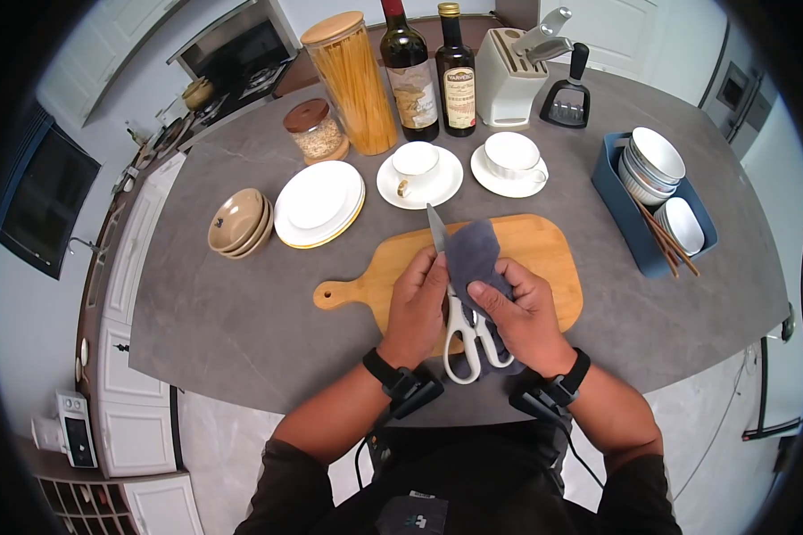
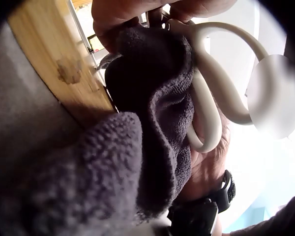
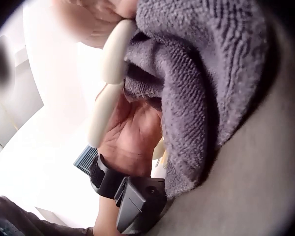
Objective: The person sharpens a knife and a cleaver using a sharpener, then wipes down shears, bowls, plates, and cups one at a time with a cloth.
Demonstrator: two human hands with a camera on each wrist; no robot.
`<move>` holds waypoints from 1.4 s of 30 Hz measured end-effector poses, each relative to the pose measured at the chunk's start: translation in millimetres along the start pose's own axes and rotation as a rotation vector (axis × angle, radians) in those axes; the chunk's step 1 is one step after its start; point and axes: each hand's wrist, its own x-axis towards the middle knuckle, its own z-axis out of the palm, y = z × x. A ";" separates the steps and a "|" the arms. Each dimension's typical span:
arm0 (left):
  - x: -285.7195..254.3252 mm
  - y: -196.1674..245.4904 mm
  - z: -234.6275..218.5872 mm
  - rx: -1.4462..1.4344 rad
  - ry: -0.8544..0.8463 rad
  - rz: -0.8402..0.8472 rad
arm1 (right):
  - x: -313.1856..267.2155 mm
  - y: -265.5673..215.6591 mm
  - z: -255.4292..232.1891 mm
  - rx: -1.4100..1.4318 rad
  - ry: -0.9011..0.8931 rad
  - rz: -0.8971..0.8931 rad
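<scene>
White-handled scissors (image 1: 456, 314) are held over the wooden cutting board (image 1: 549, 259), blade tips up and away from the person. My left hand (image 1: 412, 308) grips them around the lower blades, thumb along the metal. A dark grey-purple cloth (image 1: 475, 254) is bunched in my right hand (image 1: 533, 321), its thumb pressing on top, right beside the blades. From the left wrist, the cloth folds hang below the fingers and the handle loops (image 2: 220, 86) stick out to the right. In the right wrist view, the cloth covers much of the pale handle (image 3: 117, 54).
Behind the board stand two white cups (image 1: 415, 160) on saucers, stacked plates (image 1: 319, 203) and brown bowls (image 1: 239, 223). Farther back are a pasta jar (image 1: 352, 89), two bottles (image 1: 456, 80) and a knife block (image 1: 509, 85). A blue bin (image 1: 617, 192) holds bowls and chopsticks.
</scene>
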 end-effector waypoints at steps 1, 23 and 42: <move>0.3 0.1 -0.4 -0.065 -0.024 -0.037 | -1.0 -2.5 0.2 -0.031 0.022 0.000; 2.0 22.2 3.7 -0.265 0.093 0.002 | 8.6 -1.1 -5.9 0.296 0.024 0.116; -5.3 20.9 15.0 -0.011 0.203 0.036 | -4.5 11.3 11.6 0.025 -0.243 0.022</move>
